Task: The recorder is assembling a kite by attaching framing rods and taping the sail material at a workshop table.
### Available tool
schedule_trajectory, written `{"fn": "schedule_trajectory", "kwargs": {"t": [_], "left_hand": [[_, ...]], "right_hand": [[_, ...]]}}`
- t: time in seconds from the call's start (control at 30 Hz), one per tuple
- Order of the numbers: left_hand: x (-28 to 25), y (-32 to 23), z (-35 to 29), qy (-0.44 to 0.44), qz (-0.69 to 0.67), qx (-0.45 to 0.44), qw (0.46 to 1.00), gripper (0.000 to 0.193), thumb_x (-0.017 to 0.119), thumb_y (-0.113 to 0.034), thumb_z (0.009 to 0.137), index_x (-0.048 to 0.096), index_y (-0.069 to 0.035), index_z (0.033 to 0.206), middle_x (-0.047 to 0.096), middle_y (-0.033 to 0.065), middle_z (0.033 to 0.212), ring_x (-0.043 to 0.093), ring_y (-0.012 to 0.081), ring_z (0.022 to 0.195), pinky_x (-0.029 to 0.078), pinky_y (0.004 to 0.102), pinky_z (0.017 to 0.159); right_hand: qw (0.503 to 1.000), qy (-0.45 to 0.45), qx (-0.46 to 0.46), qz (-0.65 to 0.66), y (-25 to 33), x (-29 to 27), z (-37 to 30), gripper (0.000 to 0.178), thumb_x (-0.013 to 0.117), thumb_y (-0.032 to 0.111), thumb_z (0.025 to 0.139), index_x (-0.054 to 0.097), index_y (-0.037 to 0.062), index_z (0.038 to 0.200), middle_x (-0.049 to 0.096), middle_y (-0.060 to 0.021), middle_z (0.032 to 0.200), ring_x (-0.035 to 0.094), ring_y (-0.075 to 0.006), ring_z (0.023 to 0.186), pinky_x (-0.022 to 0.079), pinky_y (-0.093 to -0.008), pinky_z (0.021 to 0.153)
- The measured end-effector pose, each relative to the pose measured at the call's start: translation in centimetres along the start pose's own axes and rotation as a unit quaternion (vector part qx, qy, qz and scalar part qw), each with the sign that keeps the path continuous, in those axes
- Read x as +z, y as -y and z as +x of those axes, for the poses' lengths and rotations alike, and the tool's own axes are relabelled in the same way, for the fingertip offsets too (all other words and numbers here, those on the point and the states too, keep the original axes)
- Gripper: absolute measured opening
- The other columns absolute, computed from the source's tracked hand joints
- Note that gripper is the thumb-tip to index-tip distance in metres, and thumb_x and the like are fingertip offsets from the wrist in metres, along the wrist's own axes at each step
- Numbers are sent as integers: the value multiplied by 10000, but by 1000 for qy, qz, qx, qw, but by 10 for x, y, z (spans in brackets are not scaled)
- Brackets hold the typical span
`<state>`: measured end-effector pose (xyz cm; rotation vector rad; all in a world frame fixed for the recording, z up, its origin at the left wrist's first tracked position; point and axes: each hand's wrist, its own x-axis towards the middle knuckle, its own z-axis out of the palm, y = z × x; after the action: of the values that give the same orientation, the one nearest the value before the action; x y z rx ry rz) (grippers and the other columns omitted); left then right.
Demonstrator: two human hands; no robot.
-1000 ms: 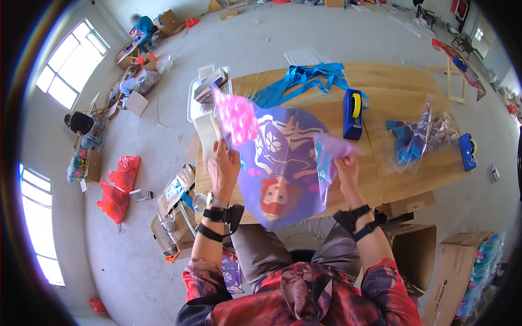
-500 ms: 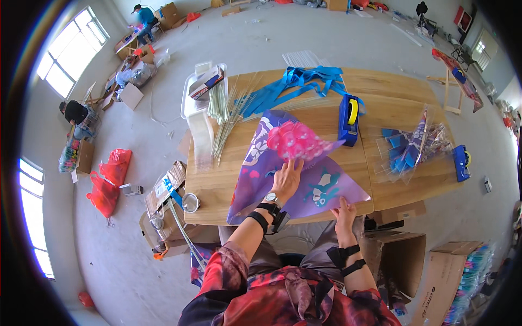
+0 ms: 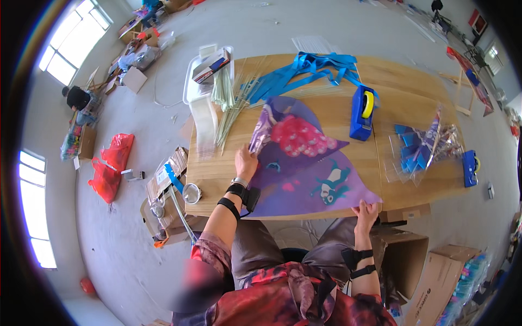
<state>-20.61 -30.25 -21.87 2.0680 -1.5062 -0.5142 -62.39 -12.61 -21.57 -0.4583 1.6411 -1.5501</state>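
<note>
A thin purple printed sheet point(image 3: 296, 182) with teal sea-animal pictures and a pink patch lies over the near part of the wooden table point(image 3: 215, 187). It is roughly triangular, and its far part is folded over, showing pink and violet. My left hand point(image 3: 246, 164) is at the sheet's left edge, its fingers closed on the white-patterned fold. At the near right corner, my right hand point(image 3: 366, 213) pinches the sheet between thumb and fingers, close to the table's front edge. Black straps circle both forearms.
Blue ribbons point(image 3: 304, 70) and thin pale rods point(image 3: 231, 117) lie at the back. A blue tape dispenser point(image 3: 361, 117) stands right of the sheet, beside clear-wrapped packets point(image 3: 421, 144); a second dispenser point(image 3: 470, 168) is at the right edge. A white tray point(image 3: 191, 87) holds a box.
My left hand has moved left, from the sheet's middle to its left edge. My right hand has shifted slightly right and nearer, and the sheet lies more spread out.
</note>
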Motion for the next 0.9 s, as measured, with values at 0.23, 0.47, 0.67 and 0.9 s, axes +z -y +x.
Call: {"fn": "schedule_trajectory", "kwargs": {"t": [0.23, 0.47, 0.67, 0.9], "left_hand": [[-4, -41, 21, -83, -19, 131, 988, 229, 676, -29, 860, 663, -21, 1089, 657, 196, 1031, 607, 401, 1036, 492, 477, 913], [-8, -21, 83, -113, 12, 73, 991, 232, 634, -103, 895, 696, -34, 1108, 657, 180, 1077, 595, 377, 1098, 474, 466, 958], [-12, 1, 122, -170, 121, 58, 976, 203, 639, -108, 877, 711, -73, 1064, 651, 140, 1104, 584, 347, 1127, 465, 481, 948], [-5, 6, 138, -171, 140, 40, 974, 125, 629, -118, 892, 722, -78, 966, 651, 150, 1087, 596, 350, 1107, 472, 471, 925]], "right_hand": [[937, 16, -252, -243, -16, -11, 21, 393, 652, 14, 974, 483, -30, 1326, 654, -131, 1053, 683, -206, 855, 582, -342, 804], [911, 50, -148, -383, 25, 11, -21, 693, 726, 6, 884, 400, 53, 1494, 651, -208, 1065, 681, -273, 859, 549, -366, 806], [915, 85, -93, -384, 42, 22, -24, 748, 754, 34, 885, 367, 41, 1525, 654, -177, 1182, 678, -227, 990, 546, -340, 856], [930, 98, -150, -320, 13, 3, -11, 668, 774, 146, 919, 443, 2, 1481, 688, -155, 1107, 664, -200, 916, 534, -330, 806]]}}
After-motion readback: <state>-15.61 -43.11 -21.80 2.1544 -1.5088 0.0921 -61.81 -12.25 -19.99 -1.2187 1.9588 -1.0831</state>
